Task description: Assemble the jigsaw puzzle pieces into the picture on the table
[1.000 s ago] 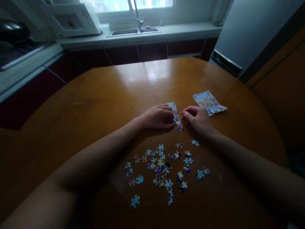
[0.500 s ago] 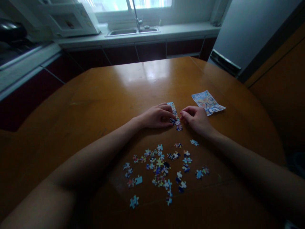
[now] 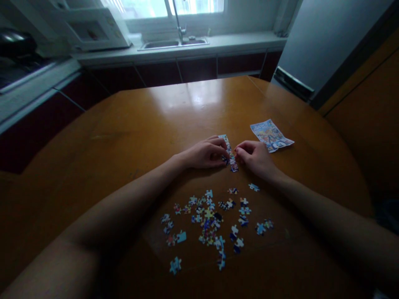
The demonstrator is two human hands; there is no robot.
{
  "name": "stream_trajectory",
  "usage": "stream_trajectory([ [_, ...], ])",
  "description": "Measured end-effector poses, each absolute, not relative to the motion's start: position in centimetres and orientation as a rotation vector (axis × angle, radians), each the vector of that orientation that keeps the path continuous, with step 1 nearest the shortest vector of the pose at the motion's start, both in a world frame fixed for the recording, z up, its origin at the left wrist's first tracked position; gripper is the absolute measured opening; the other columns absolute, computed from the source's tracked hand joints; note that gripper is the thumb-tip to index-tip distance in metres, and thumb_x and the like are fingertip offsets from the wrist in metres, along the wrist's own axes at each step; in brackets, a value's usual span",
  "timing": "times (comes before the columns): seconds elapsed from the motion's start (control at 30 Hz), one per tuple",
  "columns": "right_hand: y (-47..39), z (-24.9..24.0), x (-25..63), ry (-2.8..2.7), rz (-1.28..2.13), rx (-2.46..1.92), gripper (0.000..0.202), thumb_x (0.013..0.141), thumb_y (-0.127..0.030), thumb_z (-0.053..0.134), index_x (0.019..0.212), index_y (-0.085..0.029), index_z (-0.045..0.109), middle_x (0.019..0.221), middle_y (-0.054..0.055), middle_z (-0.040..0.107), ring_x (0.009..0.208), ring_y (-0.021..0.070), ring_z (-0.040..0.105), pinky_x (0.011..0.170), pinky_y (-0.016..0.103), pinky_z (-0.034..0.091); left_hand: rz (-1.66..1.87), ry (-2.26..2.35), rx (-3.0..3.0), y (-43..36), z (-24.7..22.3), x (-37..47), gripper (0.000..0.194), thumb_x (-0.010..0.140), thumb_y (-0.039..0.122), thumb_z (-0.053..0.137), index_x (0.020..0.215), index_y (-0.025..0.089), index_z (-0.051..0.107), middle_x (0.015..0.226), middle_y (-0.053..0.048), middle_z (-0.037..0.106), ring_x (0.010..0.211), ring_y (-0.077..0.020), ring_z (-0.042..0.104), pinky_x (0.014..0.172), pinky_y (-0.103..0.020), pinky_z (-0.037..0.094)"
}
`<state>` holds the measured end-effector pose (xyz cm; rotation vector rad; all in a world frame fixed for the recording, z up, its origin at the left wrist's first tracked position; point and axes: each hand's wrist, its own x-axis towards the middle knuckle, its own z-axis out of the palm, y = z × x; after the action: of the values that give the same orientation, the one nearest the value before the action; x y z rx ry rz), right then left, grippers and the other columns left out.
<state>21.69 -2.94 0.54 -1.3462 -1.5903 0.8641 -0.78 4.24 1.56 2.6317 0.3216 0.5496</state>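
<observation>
A narrow strip of joined jigsaw pieces (image 3: 232,159) lies on the table between my hands. My left hand (image 3: 207,153) rests over its left side, fingers curled and fingertips pressed on the strip, hiding part of it. On the strip's right edge, my right hand (image 3: 254,158) has thumb and index finger pinched together; whatever is between them is hidden. Closer to me, many loose jigsaw pieces (image 3: 208,213) are scattered, some overlapping. One loose blue piece (image 3: 254,187) lies just below my right wrist.
A creased sheet with a printed colour picture (image 3: 271,135) lies beyond my right hand. All of this is on a large wooden table (image 3: 140,124). Behind it are a counter with a sink (image 3: 174,44), a microwave (image 3: 93,31) and a fridge (image 3: 327,45).
My right fingertips have shifted slightly left, closer against the strip's edge. My left hand stays on the strip. The view has tilted very slightly.
</observation>
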Motion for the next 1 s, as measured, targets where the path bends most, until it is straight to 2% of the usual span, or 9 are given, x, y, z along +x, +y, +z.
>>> stream_trajectory([
  [0.37,-3.0,0.5,21.7,-1.601,0.866,-1.344,0.019,0.089,-0.029,0.062,0.078,-0.017,0.072,0.071,0.006,0.073,0.062,0.0174,0.061,0.060,0.032,0.046,0.606,0.315,2.539,4.5,1.3,-0.9,0.029,0.090,0.038,0.076,0.114,0.022,0.077,0.107,-0.009,0.068,0.100,-0.0203,0.062,0.091,-0.036,0.052],
  [0.63,-3.1,0.8,21.7,-1.662,0.815,-1.381,0.020,0.090,-0.028,0.061,0.078,-0.017,0.073,0.073,0.005,0.072,0.065,0.0182,0.063,0.063,0.033,0.046,0.612,0.310,2.649,4.0,1.5,-0.6,0.021,0.092,0.036,0.072,0.107,0.023,0.079,0.098,-0.008,0.071,0.093,-0.0195,0.063,0.088,-0.035,0.054],
  [0.77,-3.4,1.1,21.8,-1.774,0.723,-1.391,0.014,0.090,-0.024,0.064,0.088,-0.018,0.076,0.080,0.005,0.074,0.071,0.0185,0.065,0.068,0.033,0.048,0.648,0.323,2.626,4.2,1.5,-0.7,0.021,0.091,0.037,0.073,0.103,0.021,0.078,0.098,-0.009,0.071,0.091,-0.0186,0.063,0.085,-0.034,0.054],
  [1.0,-4.7,2.0,21.5,-2.157,0.518,-1.372,0.010,0.092,-0.023,0.068,0.096,-0.019,0.076,0.096,0.007,0.069,0.076,0.0172,0.062,0.070,0.033,0.048,0.768,0.383,2.542,5.5,0.7,-1.4,0.012,0.091,0.022,0.066,0.093,0.021,0.078,0.093,-0.007,0.070,0.091,-0.0181,0.061,0.084,-0.033,0.051],
])
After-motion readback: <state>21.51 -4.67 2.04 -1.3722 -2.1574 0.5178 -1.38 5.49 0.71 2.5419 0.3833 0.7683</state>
